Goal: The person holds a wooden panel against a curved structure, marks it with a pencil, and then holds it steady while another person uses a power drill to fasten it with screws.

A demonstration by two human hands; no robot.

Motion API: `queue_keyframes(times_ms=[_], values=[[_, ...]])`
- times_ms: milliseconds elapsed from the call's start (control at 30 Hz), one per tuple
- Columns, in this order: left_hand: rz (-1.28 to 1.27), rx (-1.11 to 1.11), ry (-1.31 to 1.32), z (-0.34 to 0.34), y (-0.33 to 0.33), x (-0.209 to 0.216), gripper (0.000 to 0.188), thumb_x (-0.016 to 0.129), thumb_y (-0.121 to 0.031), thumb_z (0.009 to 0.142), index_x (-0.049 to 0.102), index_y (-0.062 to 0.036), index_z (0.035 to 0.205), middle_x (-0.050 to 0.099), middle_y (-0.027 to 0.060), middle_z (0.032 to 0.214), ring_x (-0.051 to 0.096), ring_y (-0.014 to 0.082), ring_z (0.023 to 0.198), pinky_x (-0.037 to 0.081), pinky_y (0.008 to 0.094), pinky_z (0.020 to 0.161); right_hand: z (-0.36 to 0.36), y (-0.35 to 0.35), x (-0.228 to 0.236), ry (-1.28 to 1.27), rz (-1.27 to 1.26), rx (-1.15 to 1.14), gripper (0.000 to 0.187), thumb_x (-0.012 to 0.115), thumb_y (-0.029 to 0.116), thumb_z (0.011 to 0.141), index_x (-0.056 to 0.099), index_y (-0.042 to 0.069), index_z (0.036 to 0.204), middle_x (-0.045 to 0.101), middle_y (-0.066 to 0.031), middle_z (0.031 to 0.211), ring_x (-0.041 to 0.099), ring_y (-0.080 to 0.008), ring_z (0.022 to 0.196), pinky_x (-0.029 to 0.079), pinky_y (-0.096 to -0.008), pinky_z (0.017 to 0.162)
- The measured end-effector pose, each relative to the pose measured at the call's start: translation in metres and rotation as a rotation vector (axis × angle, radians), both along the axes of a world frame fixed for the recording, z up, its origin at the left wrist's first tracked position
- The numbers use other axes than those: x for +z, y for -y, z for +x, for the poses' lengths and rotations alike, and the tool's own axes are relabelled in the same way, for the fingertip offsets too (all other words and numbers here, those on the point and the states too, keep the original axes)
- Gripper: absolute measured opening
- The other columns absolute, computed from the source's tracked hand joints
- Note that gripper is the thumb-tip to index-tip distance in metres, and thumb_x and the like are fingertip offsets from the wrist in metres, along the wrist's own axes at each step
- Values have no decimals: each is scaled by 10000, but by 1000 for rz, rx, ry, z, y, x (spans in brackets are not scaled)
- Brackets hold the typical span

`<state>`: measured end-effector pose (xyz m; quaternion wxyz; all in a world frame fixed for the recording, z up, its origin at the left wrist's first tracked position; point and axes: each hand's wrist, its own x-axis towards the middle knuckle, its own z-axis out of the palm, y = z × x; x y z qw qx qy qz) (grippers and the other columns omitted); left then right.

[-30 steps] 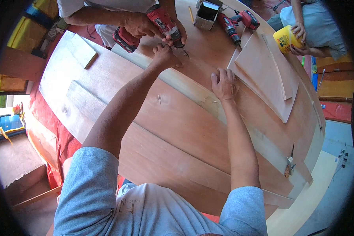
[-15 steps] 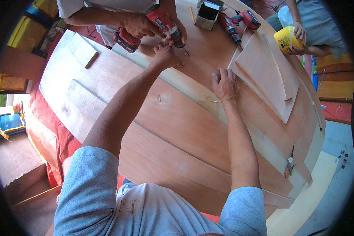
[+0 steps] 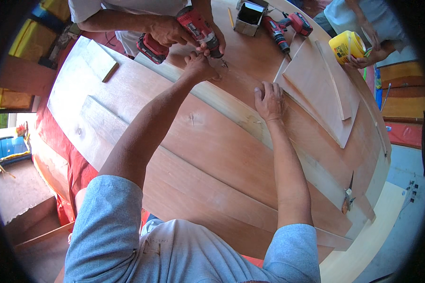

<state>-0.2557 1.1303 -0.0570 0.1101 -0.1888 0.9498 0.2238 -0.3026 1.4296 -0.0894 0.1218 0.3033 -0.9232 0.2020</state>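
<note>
My left hand rests on the pale wooden strip, its thumb stretched out and its other fingers bent and partly hidden. Just above it is a red and black cordless drill, gripped by the hands of a person across from me. The drill's front end is close to my fingers. My right hand lies palm down on the brown plywood panel, fingers extended, holding nothing. A small metal piece, too small to make out, lies beside the drill.
A second drill, an open box and a pencil lie at the far side. Loose plywood pieces are right of my right hand. A pointed tool lies near right. Another person holds a yellow tub.
The person at the far right has shifted their hands on the yellow tub, and it has tilted slightly. My hands and the held drill stay almost still.
</note>
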Motion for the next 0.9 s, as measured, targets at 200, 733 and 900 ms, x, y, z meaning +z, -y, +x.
queue_keyframes(times_ms=[200, 733, 900], values=[[-59, 27, -46, 0, -2, -6, 1298, 919, -528, 559, 328, -4, 1589, 405, 259, 1578, 340, 445, 1484, 282, 549, 1209, -1, 0, 0, 8, 14, -7, 371, 679, 327, 940, 653, 65, 1201, 629, -187, 1111, 580, -401, 1079, 465, -522, 959], [-92, -18, 7, -3, 2, -6, 1385, 940, -595, 543, 283, -12, 1614, 344, 236, 1626, 370, 463, 1455, 281, 600, 1209, 0, 0, -3, 15, -15, -3, 367, 675, 345, 931, 642, 66, 1168, 609, -207, 1096, 561, -419, 1081, 450, -543, 966], [-107, -25, -5, -3, 1, -7, 1314, 938, -580, 550, 358, -20, 1587, 364, 190, 1626, 369, 451, 1457, 287, 606, 1201, 0, 1, -2, -15, -48, 21, 363, 677, 344, 926, 641, 65, 1155, 609, -208, 1091, 565, -419, 1066, 453, -540, 963]])
